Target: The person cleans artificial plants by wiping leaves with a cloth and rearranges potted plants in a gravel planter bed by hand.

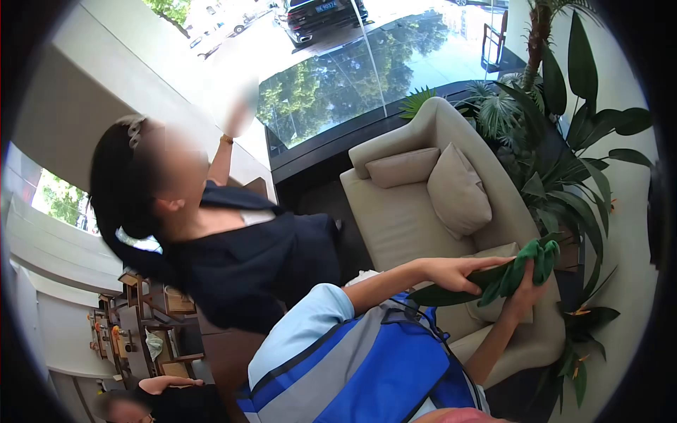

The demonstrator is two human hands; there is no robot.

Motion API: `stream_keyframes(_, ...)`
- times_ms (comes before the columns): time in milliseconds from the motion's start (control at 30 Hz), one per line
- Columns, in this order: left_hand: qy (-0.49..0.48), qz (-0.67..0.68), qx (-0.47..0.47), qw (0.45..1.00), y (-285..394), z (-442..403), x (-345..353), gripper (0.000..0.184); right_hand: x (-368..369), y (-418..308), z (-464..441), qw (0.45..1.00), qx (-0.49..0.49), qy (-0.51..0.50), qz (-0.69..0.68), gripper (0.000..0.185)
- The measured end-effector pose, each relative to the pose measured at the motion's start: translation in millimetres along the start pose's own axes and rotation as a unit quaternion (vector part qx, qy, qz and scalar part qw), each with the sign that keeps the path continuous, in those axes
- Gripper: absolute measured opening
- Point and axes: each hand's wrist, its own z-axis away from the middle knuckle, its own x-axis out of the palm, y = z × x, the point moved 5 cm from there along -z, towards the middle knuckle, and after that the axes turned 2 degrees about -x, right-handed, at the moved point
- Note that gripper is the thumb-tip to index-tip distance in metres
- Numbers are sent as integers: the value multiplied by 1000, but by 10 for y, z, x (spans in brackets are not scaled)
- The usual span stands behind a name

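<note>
My left hand (457, 273) pinches a long, dark green plant leaf (434, 295), with the thumb on its upper face and the fingers along its far edge. The leaf's pointed end reaches back over my blue and grey vest. Beside it, my right hand (524, 295) is closed around a bunched green cloth (520, 273) that lies against the leaf. The cloth hides most of my right fingers and the leaf's other end. Both hands are in front of the beige sofa's arm.
The beige sofa (395, 218) holds cushions (457, 190). Broad-leaved plants (557, 183) stand behind it along the wall and window. A person in a dark jacket (247, 254) stands close on the left, one arm raised. Another person (180, 402) is at lower left, near wooden furniture (134, 331).
</note>
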Motion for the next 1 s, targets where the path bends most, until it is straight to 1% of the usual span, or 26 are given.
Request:
stream_keyframes(33,25,-7,-27,999,28,48,-66,89,44,52,9,1000,-1,-4,-4,50)
stream_keyframes(67,49,-15,-52,997,64,95,-141,86,133,131,12,999,-14,-34,-2,52)
stream_keyframes(100,47,-24,-51,997,170,140,-193,86,256,138,14,998,-31,-62,-3,55)
stream_keyframes(133,45,-34,-80,995,317,199,-296,81,415,119,38,997,-43,-55,-15,55)
stream_keyframes(167,50,-34,-106,992,380,221,-346,76,528,39,111,993,-99,-60,27,59)
stream_keyframes(200,58,-63,-72,994,438,224,-397,73,691,-60,150,983,-157,-66,65,63)
stream_keyframes(233,66,-90,-36,993,524,222,-434,70,793,-114,165,982,-166,-65,62,63)
stream_keyframes(267,73,-114,-53,989,568,219,-498,69,834,-176,194,980,-172,-74,63,67)
stream_keyframes(300,72,-114,-47,990,593,180,-563,69,866,-229,181,979,-176,-83,66,71)
stream_keyframes(367,68,-64,13,996,596,124,-608,67,905,-288,169,979,-173,-81,73,73)
stream_keyframes(400,67,-57,11,996,561,105,-610,67,917,-302,182,980,-169,-77,74,75)
stream_keyframes(433,79,-88,39,992,583,74,-626,66,915,-317,164,980,-167,-75,77,75)
stream_keyframes(467,90,-118,68,987,617,55,-631,64,890,-353,128,975,-186,-71,97,76)
stream_keyframes(500,89,-114,71,987,696,46,-628,64,887,-393,102,969,-206,-70,116,77)
stream_keyframes(533,87,-143,50,985,806,28,-642,63,920,-421,80,968,-208,-70,121,77)
stream_keyframes(567,85,-171,29,981,867,7,-664,62,944,-483,79,962,-238,-53,122,78)
stream_keyframes(600,83,-165,33,982,894,-17,-700,62,971,-541,80,955,-268,-36,123,80)
stream_keyframes(633,86,-183,83,976,958,-31,-721,59,1011,-562,81,954,-267,-35,129,80)
stream_keyframes(667,88,-203,134,966,1030,-38,-746,57,1065,-604,88,948,-290,-23,128,81)
stream_keyframes(700,85,-201,137,966,1074,-41,-781,57,1114,-643,97,941,-315,-11,126,83)
stream_keyframes(767,81,-224,125,963,1159,-12,-841,53,1196,-655,121,937,-326,-7,128,84)
stream_keyframes(800,81,-230,141,960,1195,-1,-861,51,1230,-651,131,934,-334,-6,128,85)
stream_keyframes(833,76,-227,144,960,1214,8,-863,51,1243,-622,137,932,-336,-2,132,85)
stream_keyframes(900,74,-238,181,951,1303,48,-865,52,1261,-569,143,928,-352,7,124,80)
stream_keyframes(933,74,-242,161,954,1357,76,-865,49,1275,-570,154,927,-352,11,128,80)
stream_keyframes(1000,84,-240,155,955,1396,106,-846,48,1306,-530,127,949,-304,8,81,67)
